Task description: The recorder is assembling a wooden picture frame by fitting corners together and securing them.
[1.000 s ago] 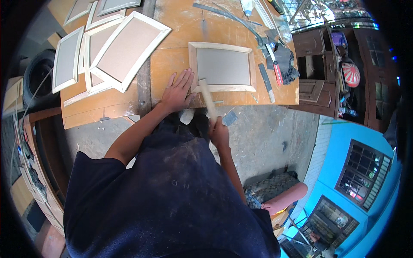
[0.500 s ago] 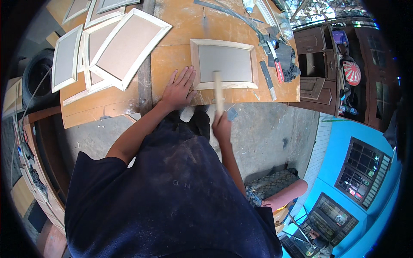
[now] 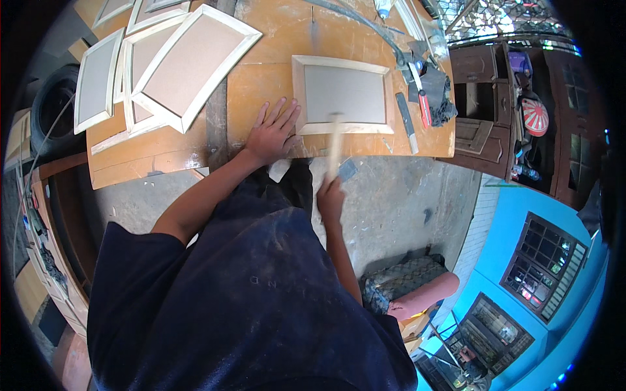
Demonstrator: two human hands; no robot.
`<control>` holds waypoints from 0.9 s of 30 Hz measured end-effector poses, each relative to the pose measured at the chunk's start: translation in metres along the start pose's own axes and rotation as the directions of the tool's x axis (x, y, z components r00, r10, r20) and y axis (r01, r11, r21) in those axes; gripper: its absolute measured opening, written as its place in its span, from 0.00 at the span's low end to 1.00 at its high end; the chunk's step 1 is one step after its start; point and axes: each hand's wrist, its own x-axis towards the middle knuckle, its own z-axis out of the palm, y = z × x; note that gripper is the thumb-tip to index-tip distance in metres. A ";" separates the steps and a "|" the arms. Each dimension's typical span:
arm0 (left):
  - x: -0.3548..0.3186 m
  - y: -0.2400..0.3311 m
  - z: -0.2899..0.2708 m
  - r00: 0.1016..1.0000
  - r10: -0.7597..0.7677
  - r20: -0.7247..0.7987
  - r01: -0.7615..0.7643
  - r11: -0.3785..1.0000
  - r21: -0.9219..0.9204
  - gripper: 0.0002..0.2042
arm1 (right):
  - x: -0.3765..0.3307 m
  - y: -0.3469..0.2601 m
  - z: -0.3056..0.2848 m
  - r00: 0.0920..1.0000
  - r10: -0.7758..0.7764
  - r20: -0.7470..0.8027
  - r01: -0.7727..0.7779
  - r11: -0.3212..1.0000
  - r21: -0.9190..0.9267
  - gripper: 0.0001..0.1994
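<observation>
A wooden frame with a grey panel [image 3: 345, 94] lies flat near the front edge of the workbench. My left hand [image 3: 270, 133] rests on the bench at the frame's left side, fingers spread, the fingertips against or very close to the wood. In my closed right hand [image 3: 331, 199], in front of the bench edge, is a light wooden stick [image 3: 334, 150]. Its greyish far end overlaps the frame's near rail in view; motion blurs it, and whether it touches cannot be told.
Several similar frames [image 3: 195, 68] overlap on the left of the workbench [image 3: 261, 85]. A dark-handled blade [image 3: 405, 120], a red cutter [image 3: 424, 107] and dark cloth scraps [image 3: 440, 94] lie to the right. A tyre [image 3: 55, 104] stands beyond the left end; a brown cabinet [image 3: 479, 133] stands right.
My right hand has drawn back slightly toward my body with the wooden stick. My left hand stays beside the frame. The whole view has shifted a little.
</observation>
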 end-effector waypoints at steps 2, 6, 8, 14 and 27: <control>0.006 0.005 0.001 0.999 0.043 -0.007 -0.043 0.999 0.027 0.34 | 0.023 -0.002 -0.004 0.985 0.141 -0.100 -0.135 0.989 0.061 0.16; 0.006 0.014 -0.001 1.000 0.017 -0.019 -0.018 0.998 -0.065 0.32 | -0.010 -0.013 0.008 1.000 0.017 0.016 -0.017 0.998 0.052 0.17; 0.010 0.014 -0.003 0.999 0.050 0.022 -0.050 0.999 0.006 0.29 | -0.025 -0.021 0.004 0.990 0.005 0.137 -0.026 0.989 0.146 0.17; 0.022 0.015 0.015 0.998 -0.056 0.015 0.054 0.996 0.070 0.29 | 0.015 -0.017 -0.007 0.950 0.279 -0.139 -0.245 0.945 0.217 0.16; 0.021 0.015 0.013 0.988 -0.116 0.101 0.093 0.974 0.206 0.29 | -0.030 -0.035 0.009 0.974 0.050 0.223 -0.135 0.914 0.382 0.15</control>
